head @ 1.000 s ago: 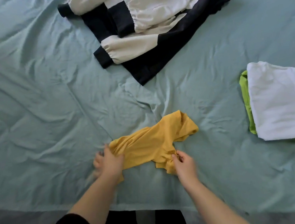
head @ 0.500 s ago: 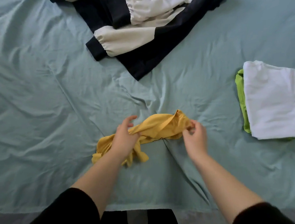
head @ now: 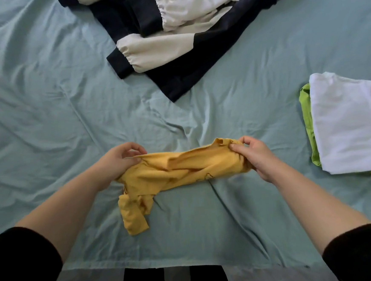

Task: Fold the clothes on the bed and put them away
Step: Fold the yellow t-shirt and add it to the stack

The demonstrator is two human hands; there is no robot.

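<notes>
Near the teal bed's (head: 46, 133) front edge, left hand (head: 115, 163) and right hand (head: 255, 157) are pinching the crumpled yellow cotton shirt (head: 182, 169) by its ends, now stretching it out, lifted from lying flat; folding is just starting.

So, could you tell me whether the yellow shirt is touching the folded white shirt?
Apart. The head view shows bare sheet between the yellow shirt and the white shirt.

Yellow shirt (head: 182, 169); navy-cream jacket (head: 182, 29); teal sheet (head: 44, 107); white (head: 347, 123), green (head: 306, 113) folds.
</notes>
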